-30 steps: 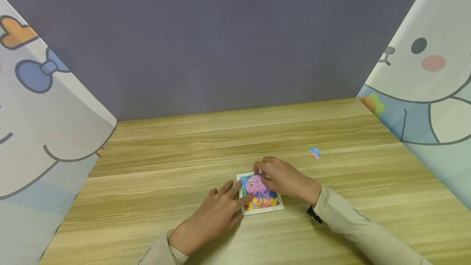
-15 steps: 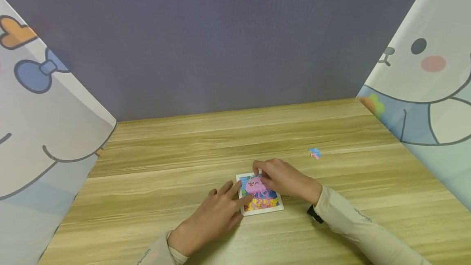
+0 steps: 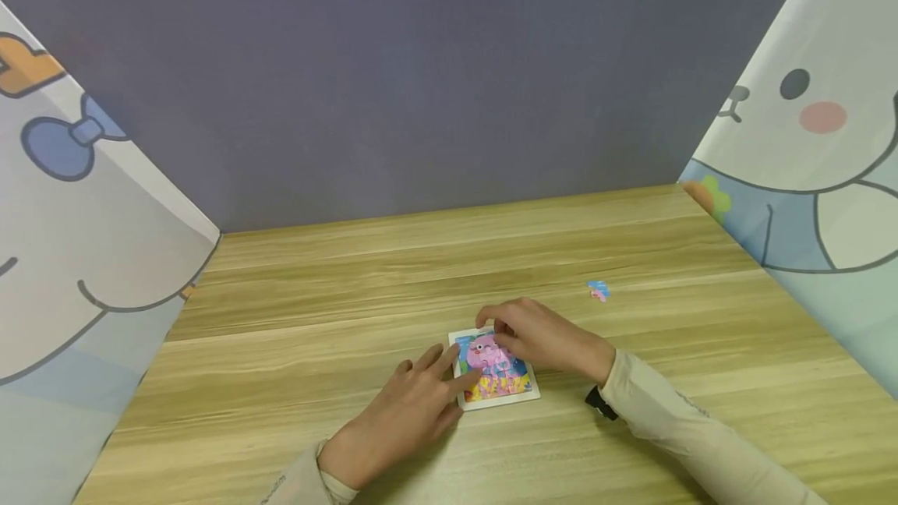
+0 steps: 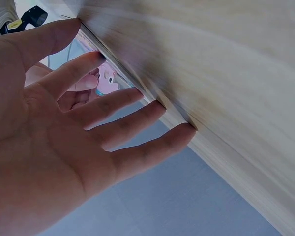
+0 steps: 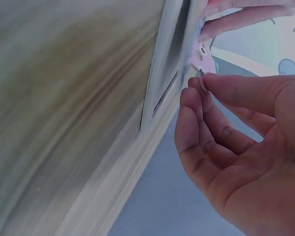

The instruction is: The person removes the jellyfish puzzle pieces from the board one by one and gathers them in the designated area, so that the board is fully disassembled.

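A small jigsaw puzzle with a white frame [image 3: 501,401] lies on the wooden table, its picture a pink jellyfish over yellow and blue. My left hand [image 3: 410,411] rests with spread, straight fingers on the puzzle's left side; in the left wrist view the fingers [image 4: 123,101] reach along its edge. Over the upper right part, my right hand [image 3: 543,337] is bent. In the right wrist view its thumb and index finger pinch a thin puzzle piece [image 5: 203,84], mostly hidden by the fingertips. A loose blue and pink puzzle piece [image 3: 599,291] lies farther back on the right.
A grey panel [image 3: 449,84] rises behind the table [image 3: 337,287]. Printed cartoon panels stand on the left [image 3: 126,224] and right [image 3: 807,178]. A black strap-like item [image 3: 601,404] is at my right wrist.
My right hand has shifted slightly left, its fingers changing position a little over the puzzle's upper right. The left hand stays on the puzzle; the loose piece lies where it was.
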Motion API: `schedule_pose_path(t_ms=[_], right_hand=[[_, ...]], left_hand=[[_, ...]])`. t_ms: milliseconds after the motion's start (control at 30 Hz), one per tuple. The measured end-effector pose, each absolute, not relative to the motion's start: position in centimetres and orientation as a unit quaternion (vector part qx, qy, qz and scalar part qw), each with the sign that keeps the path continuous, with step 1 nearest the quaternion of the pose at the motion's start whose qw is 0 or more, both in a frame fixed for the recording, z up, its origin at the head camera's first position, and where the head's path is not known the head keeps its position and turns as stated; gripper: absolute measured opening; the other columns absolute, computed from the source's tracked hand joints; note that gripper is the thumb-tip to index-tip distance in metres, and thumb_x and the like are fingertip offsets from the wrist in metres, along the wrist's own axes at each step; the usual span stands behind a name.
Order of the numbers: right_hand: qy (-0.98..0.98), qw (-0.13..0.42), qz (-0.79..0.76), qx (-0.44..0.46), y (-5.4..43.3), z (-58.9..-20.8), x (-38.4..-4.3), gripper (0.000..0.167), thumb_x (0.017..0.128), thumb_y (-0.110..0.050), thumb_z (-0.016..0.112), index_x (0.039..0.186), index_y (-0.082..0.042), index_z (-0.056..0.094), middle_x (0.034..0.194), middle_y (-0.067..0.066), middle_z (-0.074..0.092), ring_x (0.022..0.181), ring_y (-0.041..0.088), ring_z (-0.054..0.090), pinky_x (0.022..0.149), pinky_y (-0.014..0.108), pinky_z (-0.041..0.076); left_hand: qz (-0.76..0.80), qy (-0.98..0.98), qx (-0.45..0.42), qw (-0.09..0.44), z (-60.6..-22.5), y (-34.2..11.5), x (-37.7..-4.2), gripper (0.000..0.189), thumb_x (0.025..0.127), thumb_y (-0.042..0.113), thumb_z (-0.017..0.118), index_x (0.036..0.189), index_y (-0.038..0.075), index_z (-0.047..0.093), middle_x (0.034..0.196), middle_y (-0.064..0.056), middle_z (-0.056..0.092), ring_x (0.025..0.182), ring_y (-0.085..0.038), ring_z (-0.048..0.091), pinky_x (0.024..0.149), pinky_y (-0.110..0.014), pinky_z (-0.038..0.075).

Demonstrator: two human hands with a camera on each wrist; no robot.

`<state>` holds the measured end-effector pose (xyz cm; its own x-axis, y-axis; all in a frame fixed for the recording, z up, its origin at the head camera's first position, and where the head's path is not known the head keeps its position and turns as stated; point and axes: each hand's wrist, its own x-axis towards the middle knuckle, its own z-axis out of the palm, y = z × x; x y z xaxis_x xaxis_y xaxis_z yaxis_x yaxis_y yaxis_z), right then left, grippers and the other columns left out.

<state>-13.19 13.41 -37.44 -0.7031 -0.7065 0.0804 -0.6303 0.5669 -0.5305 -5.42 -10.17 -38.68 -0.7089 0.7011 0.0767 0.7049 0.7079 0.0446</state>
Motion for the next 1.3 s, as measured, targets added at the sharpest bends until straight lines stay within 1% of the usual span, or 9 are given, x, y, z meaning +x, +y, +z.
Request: schedule_pose_path(t_ms=[200,400,467,633,767,933,1067,1233,1300], right_hand=[[0.885,0.071,-0.26,-0.38,13.6,-37.4,-13.3,0.016,0.092,0.0,0.064,0.105,-0.009,0.069,0.078,-0.005,0.065,0.064,0.001,0.052,0.06,0.022,0.047],[0.886,0.062,-0.254,-0.382,13.7,-37.6,-13.2,0.013,0.09,0.0,0.066,0.098,-0.011,0.065,0.064,-0.01,0.054,0.054,0.0,0.04,0.05,0.02,0.038],[0.889,0.061,-0.25,-0.379,13.7,-37.6,-13.2,0.013,0.09,-0.001,0.066,0.096,-0.012,0.064,0.062,-0.01,0.051,0.052,-0.001,0.038,0.049,0.019,0.035],[0.893,0.061,-0.242,-0.374,13.6,-37.5,-13.2,0.013,0.089,-0.001,0.066,0.095,-0.012,0.063,0.065,-0.01,0.052,0.054,0.001,0.041,0.05,0.02,0.038],[0.894,0.06,-0.24,-0.374,13.7,-37.4,-13.2,0.013,0.089,-0.001,0.066,0.095,-0.011,0.063,0.066,-0.01,0.054,0.055,0.001,0.042,0.051,0.021,0.04],[0.897,0.053,-0.243,-0.366,14.2,-36.9,-13.5,0.015,0.088,0.001,0.065,0.096,-0.012,0.064,0.07,-0.009,0.058,0.057,0.001,0.046,0.054,0.022,0.043],[0.902,0.042,-0.244,-0.352,14.7,-36.2,-13.8,0.015,0.088,0.001,0.066,0.095,-0.012,0.064,0.071,-0.009,0.058,0.059,0.003,0.047,0.057,0.023,0.045],[0.906,0.045,-0.251,-0.338,15.5,-35.5,-14.2,0.014,0.09,0.001,0.064,0.097,-0.011,0.064,0.067,-0.009,0.056,0.056,0.002,0.044,0.053,0.022,0.042],[0.908,0.044,-0.254,-0.33,15.9,-35.2,-14.4,0.013,0.091,0.001,0.064,0.098,-0.011,0.064,0.069,-0.007,0.058,0.057,0.003,0.046,0.053,0.022,0.043]], left_hand=[[-0.035,-0.925,-0.378,0.019,-38.7,-10.2,-5.5,0.043,0.096,0.03,0.065,0.139,0.026,0.061,0.144,-0.018,0.052,0.129,-0.036,0.052,0.08,-0.055,0.055],[-0.033,-0.925,-0.379,0.019,-38.6,-10.1,-5.5,0.044,0.095,0.03,0.066,0.138,0.027,0.061,0.144,-0.018,0.052,0.129,-0.036,0.052,0.08,-0.055,0.055],[-0.034,-0.925,-0.379,0.018,-38.6,-10.1,-5.5,0.044,0.095,0.03,0.067,0.139,0.027,0.06,0.144,-0.018,0.052,0.129,-0.036,0.052,0.08,-0.056,0.055],[-0.04,-0.925,-0.378,0.023,-38.6,-10.2,-5.4,0.047,0.095,0.029,0.066,0.14,0.025,0.056,0.143,-0.018,0.053,0.127,-0.037,0.054,0.08,-0.055,0.055],[-0.018,-0.921,-0.384,0.054,-38.8,-10.2,-5.2,0.051,0.094,0.031,0.068,0.143,0.029,0.053,0.14,-0.018,0.055,0.124,-0.037,0.057,0.077,-0.051,0.056],[0.023,-0.915,-0.393,0.087,-39.1,-10.0,-4.9,0.049,0.093,0.033,0.069,0.14,0.033,0.056,0.139,-0.018,0.055,0.121,-0.037,0.058,0.073,-0.048,0.057],[0.019,-0.917,-0.389,0.088,-39.1,-10.0,-4.8,0.049,0.093,0.032,0.07,0.14,0.033,0.057,0.139,-0.018,0.054,0.121,-0.037,0.058,0.072,-0.048,0.056],[0.007,-0.92,-0.384,0.073,-39.0,-10.0,-4.8,0.049,0.094,0.031,0.068,0.141,0.034,0.056,0.14,-0.018,0.052,0.122,-0.036,0.057,0.074,-0.05,0.056],[0.005,-0.92,-0.385,0.074,-39.0,-10.1,-4.8,0.049,0.094,0.031,0.068,0.141,0.034,0.056,0.139,-0.017,0.052,0.122,-0.036,0.057,0.074,-0.049,0.056]])
